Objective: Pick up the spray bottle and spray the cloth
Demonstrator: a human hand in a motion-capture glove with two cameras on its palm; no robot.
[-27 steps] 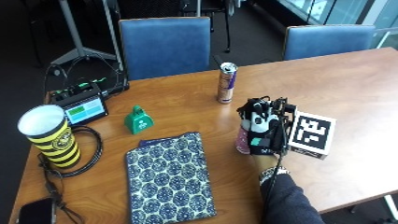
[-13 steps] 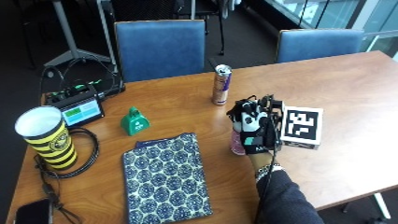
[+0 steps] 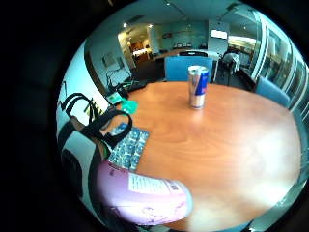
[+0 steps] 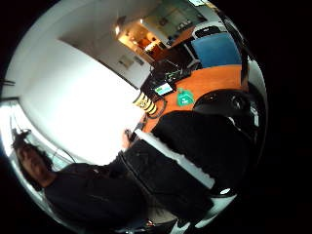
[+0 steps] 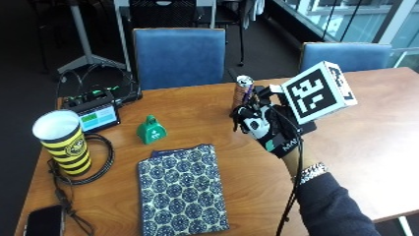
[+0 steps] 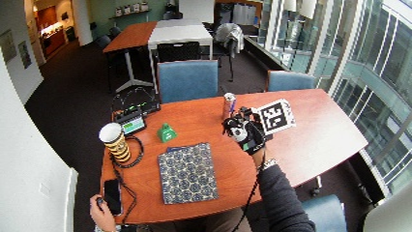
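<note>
Pink labelled spray bottle (image 3: 145,198) held aloft; blue patterned cloth (image 5: 181,194) flat on table.

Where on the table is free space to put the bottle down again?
Bare wood lies between the patterned cloth and the gloved hand, and beyond the hand toward the windows. The corner with the striped cup, cables, green bell and phone is crowded.

A green bell (image 5: 151,132) stands between a striped cup (image 5: 63,143) and a drink can (image 5: 241,90).
</note>
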